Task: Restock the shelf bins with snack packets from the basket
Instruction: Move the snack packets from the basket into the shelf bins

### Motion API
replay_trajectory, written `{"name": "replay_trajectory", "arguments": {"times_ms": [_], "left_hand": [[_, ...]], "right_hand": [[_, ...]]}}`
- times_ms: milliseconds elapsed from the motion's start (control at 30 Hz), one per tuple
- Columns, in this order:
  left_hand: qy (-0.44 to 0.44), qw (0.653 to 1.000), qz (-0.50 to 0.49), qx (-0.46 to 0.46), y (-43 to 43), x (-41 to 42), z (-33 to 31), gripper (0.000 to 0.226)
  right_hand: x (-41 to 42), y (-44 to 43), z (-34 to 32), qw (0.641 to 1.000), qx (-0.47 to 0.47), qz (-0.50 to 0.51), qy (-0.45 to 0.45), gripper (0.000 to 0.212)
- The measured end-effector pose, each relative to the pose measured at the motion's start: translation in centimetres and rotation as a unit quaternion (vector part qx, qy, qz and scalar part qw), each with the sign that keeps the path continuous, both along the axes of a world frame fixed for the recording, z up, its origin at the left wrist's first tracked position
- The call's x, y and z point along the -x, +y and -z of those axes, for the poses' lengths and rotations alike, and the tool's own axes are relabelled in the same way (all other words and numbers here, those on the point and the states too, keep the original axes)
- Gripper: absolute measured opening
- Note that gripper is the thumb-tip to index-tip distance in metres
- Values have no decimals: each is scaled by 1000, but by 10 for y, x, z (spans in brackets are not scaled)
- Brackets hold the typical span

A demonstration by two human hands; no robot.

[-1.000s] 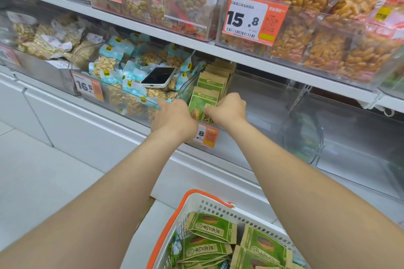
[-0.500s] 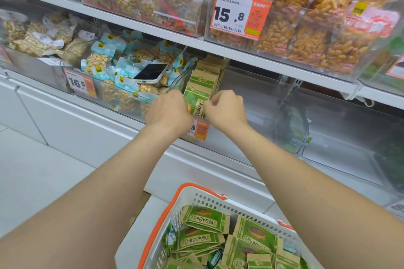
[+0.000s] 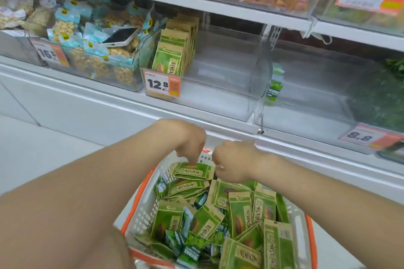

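**Both hands down at the basket**

The left hand [image 3: 188, 140] reaches into the white, orange-rimmed basket [image 3: 140, 203]. Its fingers [image 3: 183, 153] are bent down, pinching the far edge of the top packet [image 3: 194, 171]. The right hand [image 3: 234, 159] is curled at that packet's right corner, its grip hidden. In the shelf bin [image 3: 218, 98], a row of packets [image 3: 172, 54] stands upright at the left.

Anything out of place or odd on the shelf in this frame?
Yes. A phone lies tilted on top of the blue-labelled snack packets in the clear bin left of the 12.8 price tag. It is not stock and rests loosely on the heap, so it could slide off or get buried.
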State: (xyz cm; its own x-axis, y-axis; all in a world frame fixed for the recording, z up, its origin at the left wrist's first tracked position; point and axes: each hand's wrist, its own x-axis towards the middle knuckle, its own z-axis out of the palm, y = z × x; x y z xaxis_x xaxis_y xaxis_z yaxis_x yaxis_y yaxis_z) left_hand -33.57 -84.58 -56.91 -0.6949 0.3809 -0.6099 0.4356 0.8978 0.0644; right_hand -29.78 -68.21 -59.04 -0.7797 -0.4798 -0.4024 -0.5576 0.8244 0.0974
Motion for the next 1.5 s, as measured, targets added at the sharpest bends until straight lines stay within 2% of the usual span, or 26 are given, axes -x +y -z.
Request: {"name": "replay_trajectory", "arguments": {"times_ms": [67,133,233,400,567,700,767,833,967,1067,1133,1267,1333,1367,1400,1433,1500], "left_hand": [[6,998,39,44,19,-15,15,17],[-6,995,58,76,32,-29,28,17],[-42,990,62,123,41,-44,47,20],[-64,976,77,195,40,-65,82,21],[-80,977,65,187,26,-69,111,28],[-57,983,62,164,22,-75,117,18],[-29,985,64,159,22,-76,120,3],[-11,986,63,154,22,-76,118,15],[-23,997,12,75,20,-59,99,28],[-15,1000,-14,4,17,-42,78,24],[1,999,-14,-39,18,-36,59,23],[38,978,-43,-199,20,-29,12,21],[64,950,-81,-295,18,-29,-7,18],[69,922,-118,-362,18,-31,-15,13],[73,883,-166,-433,18,-33,-22,7],[83,835,-221,-497,19,-36,-29,2],[109,736,-330,-581,21,-37,-37,18]], "right_hand": [[-19,13,5,995,-77,-19,-58,19],[-35,22,11,990,-107,-36,-85,20],[-51,27,18,987,-114,-57,-98,12],[-53,16,18,990,-71,-64,-103,20],[-53,12,10,991,-25,-88,-96,21],[-53,12,5,990,-28,-83,-109,25],[-52,11,1,990,-27,-79,-112,24],[-51,11,-4,991,-23,-73,-113,22],[-46,12,-13,994,-21,-59,-89,17],[-41,17,-21,997,-8,-30,-67,25],[-36,25,-23,999,20,-4,-48,24],[-24,38,-37,990,126,58,-34,17],[-17,41,-44,971,208,112,-37,25],[-14,41,-47,945,280,160,-52,26],[-12,41,-49,900,368,218,-82,20],[-10,40,-52,840,458,270,-105,14],[-8,39,-60,724,586,345,-117,10]]}}
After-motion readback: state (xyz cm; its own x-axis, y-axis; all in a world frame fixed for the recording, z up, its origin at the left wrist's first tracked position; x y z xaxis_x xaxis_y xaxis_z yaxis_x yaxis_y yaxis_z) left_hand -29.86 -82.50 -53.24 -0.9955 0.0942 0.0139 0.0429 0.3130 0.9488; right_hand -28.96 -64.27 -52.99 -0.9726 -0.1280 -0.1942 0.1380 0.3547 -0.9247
